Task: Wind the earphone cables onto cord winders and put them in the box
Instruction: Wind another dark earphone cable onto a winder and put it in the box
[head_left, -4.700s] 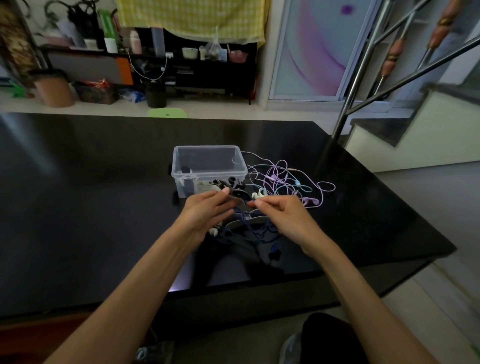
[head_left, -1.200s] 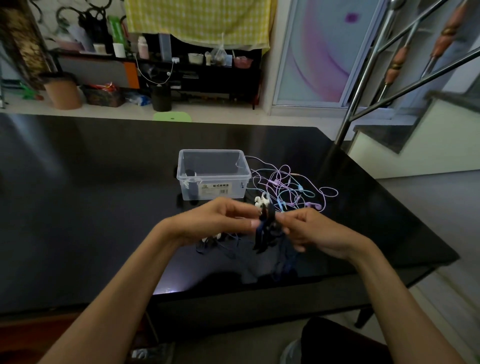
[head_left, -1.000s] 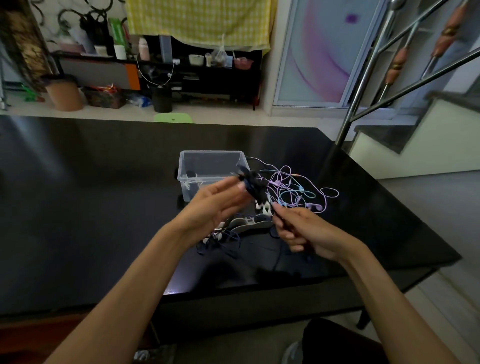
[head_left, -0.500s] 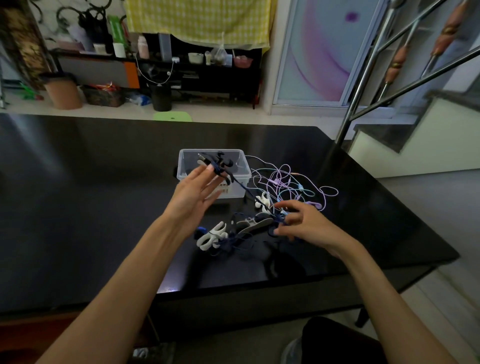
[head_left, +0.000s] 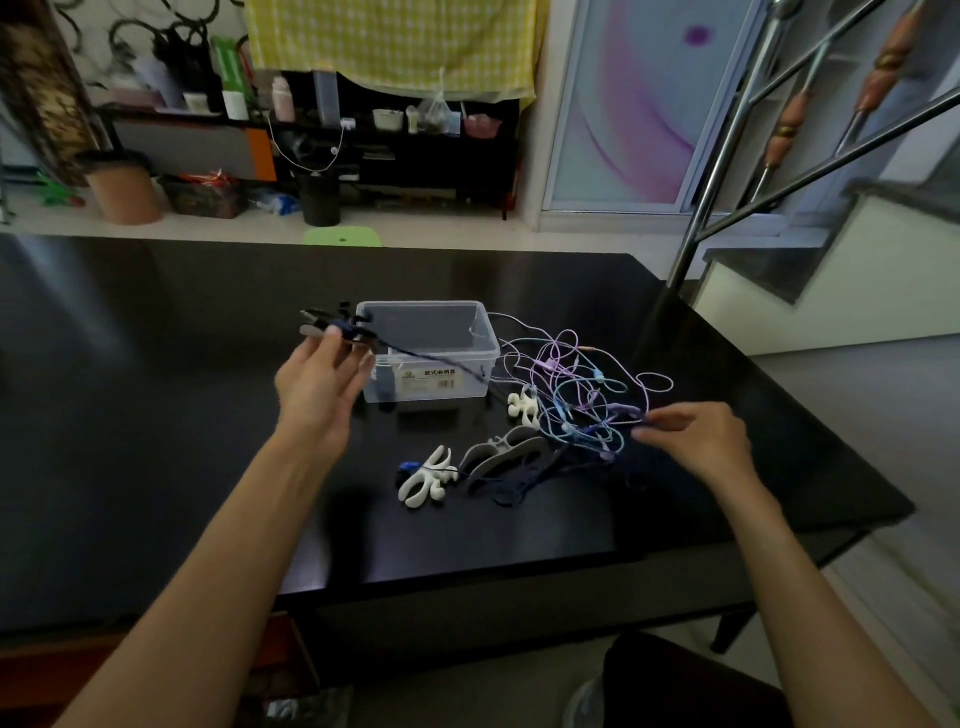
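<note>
My left hand is raised left of the clear plastic box and pinches a black cord winder at its fingertips. A dark blue earphone cable runs taut from the winder, across the box front, down toward my right hand. That hand pinches the cable near a tangle of purple and teal earphone cables. Two white winders and grey winders lie on the black table between my hands.
The table's right edge drops off beside a steel stair railing. A green stool stands behind the table's far edge. Shelves with bottles and bins line the back wall.
My left hand has carried the black winder up and to the left, past the box. My right hand has moved right, and the dark cable is stretched between them.
</note>
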